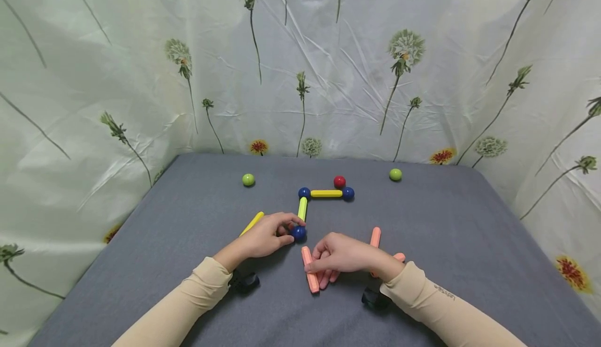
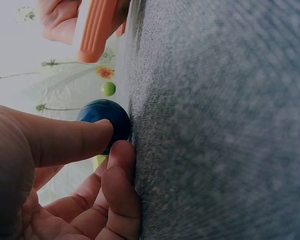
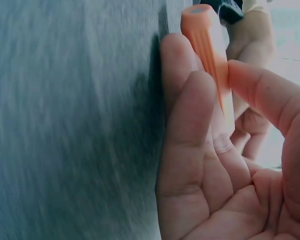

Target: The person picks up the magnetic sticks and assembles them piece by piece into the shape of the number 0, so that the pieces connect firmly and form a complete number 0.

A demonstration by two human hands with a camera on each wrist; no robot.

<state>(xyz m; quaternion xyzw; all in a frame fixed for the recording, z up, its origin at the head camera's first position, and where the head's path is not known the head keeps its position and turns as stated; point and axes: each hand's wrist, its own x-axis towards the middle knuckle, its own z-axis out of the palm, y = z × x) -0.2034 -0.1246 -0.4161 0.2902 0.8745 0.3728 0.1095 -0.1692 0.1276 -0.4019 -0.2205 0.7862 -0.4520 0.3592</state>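
Observation:
The left hand (image 1: pixel 268 235) pinches a blue ball (image 1: pixel 298 233) between thumb and fingers; the left wrist view shows the thumb across the ball (image 2: pixel 118 120). A yellow-green stick (image 1: pixel 302 208) runs from that ball to a second blue ball (image 1: pixel 304 193), where a yellow stick (image 1: pixel 326 193) leads right to a third blue ball (image 1: pixel 348 193). Just right of the held ball, the right hand (image 1: pixel 345 254) grips an orange stick (image 1: pixel 310 270) between thumb and fingers. In the right wrist view the stick (image 3: pixel 202 35) stands end-on near the cloth.
A red ball (image 1: pixel 339 181) touches or nearly touches the yellow stick's right end. Green balls lie at the back left (image 1: pixel 248 179) and back right (image 1: pixel 396 174). Another yellow stick (image 1: pixel 253 222) lies behind the left hand. More orange sticks (image 1: pixel 375 236) lie partly under the right forearm.

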